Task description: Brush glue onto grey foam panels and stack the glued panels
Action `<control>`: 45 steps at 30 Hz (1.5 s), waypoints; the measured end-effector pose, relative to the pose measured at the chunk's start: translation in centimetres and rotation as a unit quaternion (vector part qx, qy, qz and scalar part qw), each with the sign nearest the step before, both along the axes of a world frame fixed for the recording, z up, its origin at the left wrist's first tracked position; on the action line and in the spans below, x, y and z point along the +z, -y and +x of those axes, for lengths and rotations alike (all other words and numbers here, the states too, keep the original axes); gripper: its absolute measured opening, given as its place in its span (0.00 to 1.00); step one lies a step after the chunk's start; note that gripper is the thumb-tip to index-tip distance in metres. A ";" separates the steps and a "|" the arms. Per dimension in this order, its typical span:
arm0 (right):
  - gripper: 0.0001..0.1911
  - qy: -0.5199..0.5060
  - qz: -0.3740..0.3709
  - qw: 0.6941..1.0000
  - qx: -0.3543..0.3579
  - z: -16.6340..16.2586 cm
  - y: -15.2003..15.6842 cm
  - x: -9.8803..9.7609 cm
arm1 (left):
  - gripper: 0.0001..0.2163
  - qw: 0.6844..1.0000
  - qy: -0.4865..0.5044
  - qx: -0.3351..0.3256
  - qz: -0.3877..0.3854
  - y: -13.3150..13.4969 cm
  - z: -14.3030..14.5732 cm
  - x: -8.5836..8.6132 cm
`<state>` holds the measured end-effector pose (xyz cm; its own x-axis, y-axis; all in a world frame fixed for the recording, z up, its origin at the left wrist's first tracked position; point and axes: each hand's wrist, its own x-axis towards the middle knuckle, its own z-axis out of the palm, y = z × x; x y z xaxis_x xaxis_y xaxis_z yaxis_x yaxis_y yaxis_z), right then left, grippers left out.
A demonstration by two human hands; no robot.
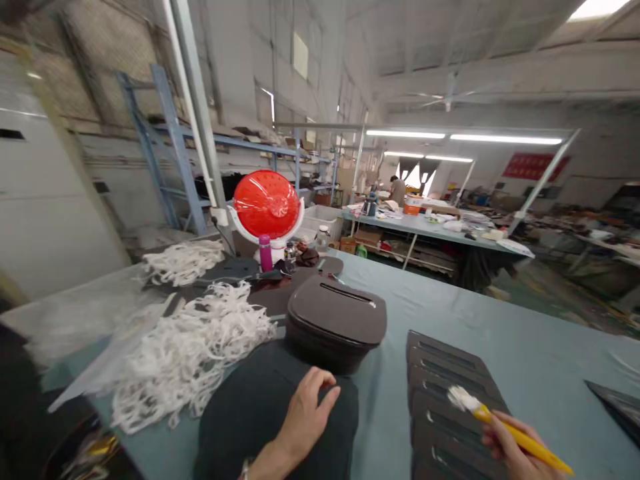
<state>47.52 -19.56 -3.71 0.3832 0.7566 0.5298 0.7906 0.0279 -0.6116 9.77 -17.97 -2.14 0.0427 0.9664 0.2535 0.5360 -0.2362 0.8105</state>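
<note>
My right hand [511,445] is closed round the yellow handle of a paintbrush [530,443], its white-coated bristles pointing left. Under the brush lies a row of overlapping dark brown panels [445,400], each with a slot. My left hand [306,415] is over a dark, rounded sheet stack [250,407], holding nothing, with its fingers slightly bent and the thumb apart. Whether it touches the stack is hard to tell. Just beyond it stands a thick pile of brown rounded panels [335,310], the top one showing a long slot.
Heaps of white strips [195,353] cover the table's left side. Behind them are a red dish-shaped heater [267,203], a purple bottle [265,253] and a clear jar [323,239]. A dark piece [615,403] lies at the right edge. Another person [397,191] stands far back.
</note>
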 end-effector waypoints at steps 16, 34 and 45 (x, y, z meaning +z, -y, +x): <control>0.11 -0.313 -0.145 0.861 0.374 -37.7 -26.0 5.3 | 0.16 0.960 -0.196 0.054 0.194 -13.4 -4.9 -2.3; 0.14 -0.227 -0.080 0.962 -0.127 -16.8 -24.3 5.7 | 0.14 0.958 -0.214 0.027 0.187 -13.4 -4.7 -1.5; 0.11 -0.147 0.024 0.977 -0.156 -24.5 -9.9 5.9 | 0.13 0.989 -0.075 -0.094 0.090 -14.7 -7.4 1.6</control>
